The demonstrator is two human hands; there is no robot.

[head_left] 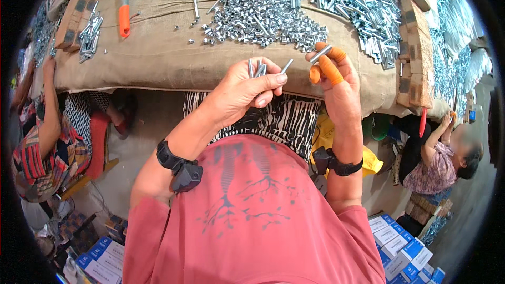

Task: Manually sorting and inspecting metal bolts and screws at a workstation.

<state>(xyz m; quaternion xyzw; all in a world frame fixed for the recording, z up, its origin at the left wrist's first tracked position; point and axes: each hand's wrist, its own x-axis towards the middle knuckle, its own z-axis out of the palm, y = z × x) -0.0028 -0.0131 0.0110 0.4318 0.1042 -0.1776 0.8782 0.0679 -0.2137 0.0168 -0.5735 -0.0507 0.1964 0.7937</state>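
My left hand (pixel 247 87) is closed around several slim metal pins (pixel 286 66), whose ends stick out between thumb and fingers. Just to its right, my right hand (pixel 339 87) wears orange finger covers (pixel 330 70) and pinches a short shiny metal tube (pixel 321 54), tilted up to the right. Both hands are raised over the near edge of a cloth-covered table (pixel 158 60), a small gap apart. Beyond them lies a heap of small metal sleeves (pixel 252 23). Longer metal tubes (pixel 363 18) are piled at the far right.
Brick stacks (pixel 415 58) bound the table at right and at left (pixel 79 16). An orange-handled tool (pixel 124 21) lies at the far left. One person (pixel 52 142) sits at left, another (pixel 436 152) at right. Blue-and-white boxes (pixel 400 247) stand behind me.
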